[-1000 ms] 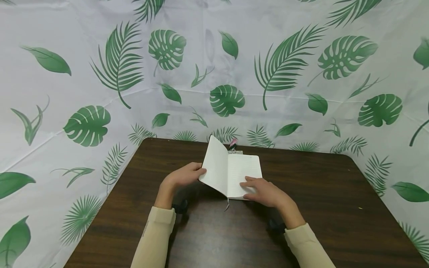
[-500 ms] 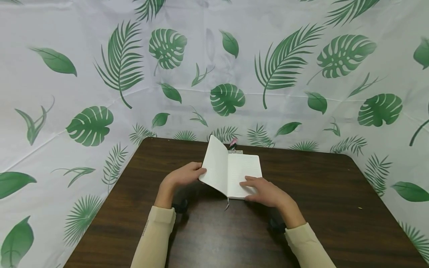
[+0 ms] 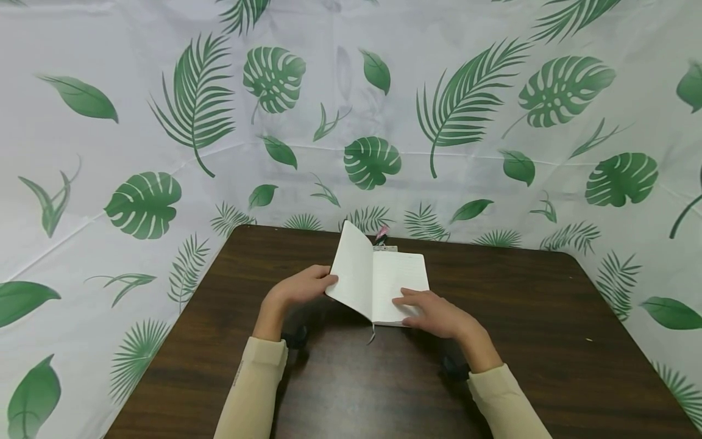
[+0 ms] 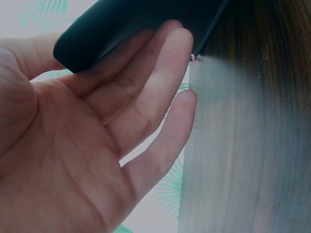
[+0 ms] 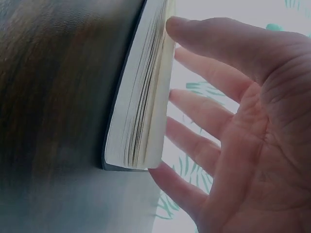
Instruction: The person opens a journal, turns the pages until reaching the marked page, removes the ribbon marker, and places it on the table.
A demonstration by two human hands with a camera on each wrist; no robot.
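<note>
An open notebook (image 3: 399, 286) with white lined pages and a dark cover lies on the table. My left hand (image 3: 300, 286) pinches its raised front cover and first leaf, thumb on the white inner side. From the left wrist view, the dark outside of the cover (image 4: 112, 29) rests against the fingers. My right hand (image 3: 436, 314) touches the right page with spread, fairly straight fingertips. In the right wrist view, the thumb is at the lower edge of the page block (image 5: 138, 107). A thin ribbon bookmark (image 3: 372, 334) hangs from the bottom of the spine.
The dark wood-grain table (image 3: 351, 384) extends around the notebook. Just behind the notebook, a small pink-and-dark item (image 3: 381, 234) sits by a speckled silvery piece (image 3: 386, 249), both partly hidden. A white leaf-print cloth (image 3: 329, 91) hangs behind the table.
My right thumb has slid slightly rightward along the lower edge of the page. The left hand and raised cover have stayed in place.
</note>
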